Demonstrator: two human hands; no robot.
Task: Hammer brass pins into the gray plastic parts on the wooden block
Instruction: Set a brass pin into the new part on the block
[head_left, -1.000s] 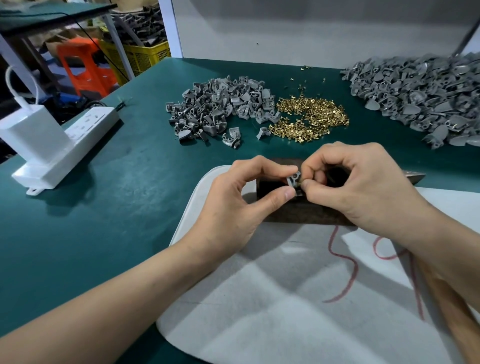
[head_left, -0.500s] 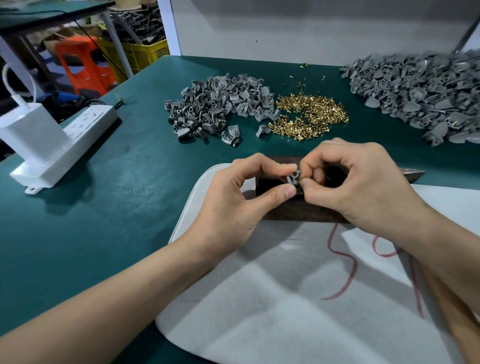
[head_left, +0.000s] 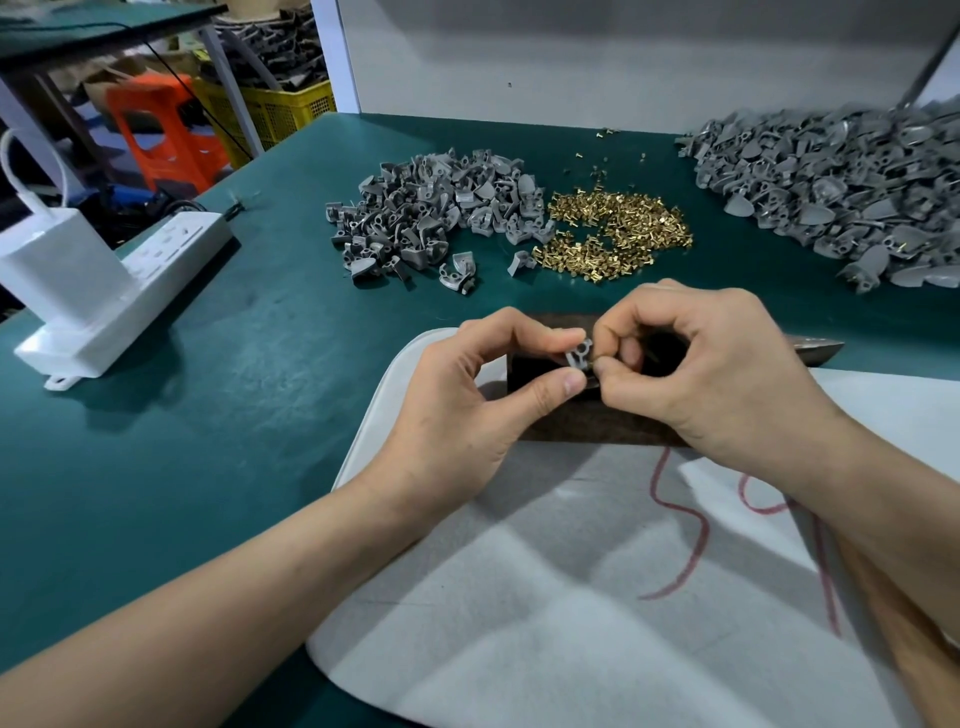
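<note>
The left thumb and forefinger are narrowed to a pinch on a small gray plastic part, thumb below and forefinger on top, with the part's holed face turned toward the camera. The right thumb and forefinger are pinched just as tight against the part's right edge, tips touching it. Whether a pin sits between those tips is too small to tell. The other right fingers curl in an arch behind. The part is held just above the near-left portion of the dark wooden block, not resting flat on it.

The left hand lies with its palm turned to the right and its wrist low over the white felt pad, the bare forearm running back to the near left corner. The right hand comes in from the near right, knuckles up, covering the right half of the block. A dull metal point shows just past it.

The block sits at the pad's far edge, and a red line wanders across the felt. Farther off on the green counter lie a heap of gray parts, touching on its right a heap of brass pins, and well to the right a larger gray pile. At the left edge is a white power strip with a white charger plugged into it.
</note>
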